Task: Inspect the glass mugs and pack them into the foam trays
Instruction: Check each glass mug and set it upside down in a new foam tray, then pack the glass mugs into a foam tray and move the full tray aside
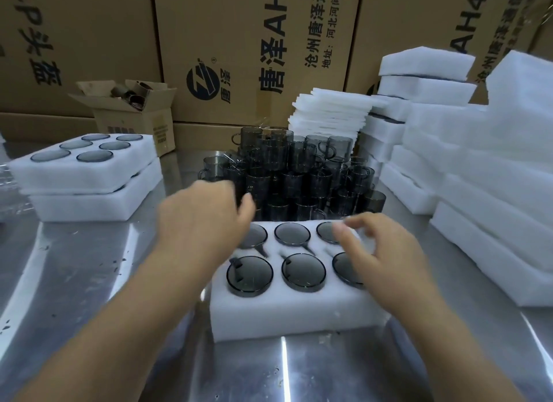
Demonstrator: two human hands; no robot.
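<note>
Left hand [203, 219] over round-holed foam tray [299, 317]

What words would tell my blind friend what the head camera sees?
A person's left hand and right hand reach over a white foam tray holding six smoky grey glass mugs on a shiny metal table. Behind it sits a pile of loose grey mugs, with stacked foam trays either side and cardboard boxes beyond.

Left hand [203, 219] and right hand [386, 252] blurred — left covers 1 mug [259, 236].
</note>
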